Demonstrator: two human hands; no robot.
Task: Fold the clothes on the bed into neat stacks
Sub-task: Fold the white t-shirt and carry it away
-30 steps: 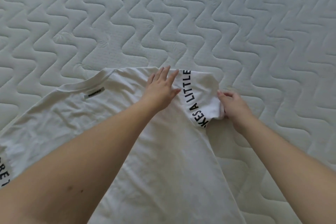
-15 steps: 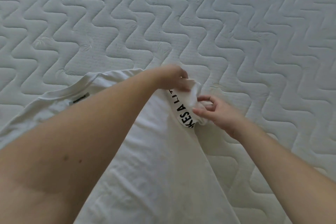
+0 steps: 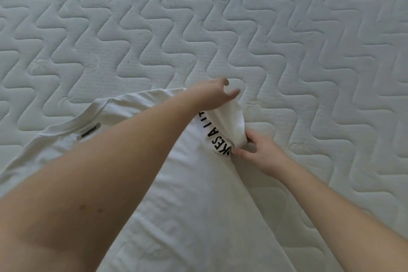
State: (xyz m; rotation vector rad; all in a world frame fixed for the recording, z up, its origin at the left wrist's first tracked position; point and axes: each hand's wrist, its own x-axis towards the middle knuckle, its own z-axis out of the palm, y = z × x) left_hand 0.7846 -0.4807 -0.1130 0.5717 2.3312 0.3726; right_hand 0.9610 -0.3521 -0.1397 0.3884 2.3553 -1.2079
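- White T-shirt lies flat on the quilted bed, collar at nine o'clock: soft, light, limp cotton, best taken at seams and hems.
- Left hand pinches the sleeve top at twelve o'clock.
- Right hand, at three o'clock, grips the cuff beside the black lettering.

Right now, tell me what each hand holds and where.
Both hold the T-shirt sleeve: left hand its upper edge, right hand its lower corner.
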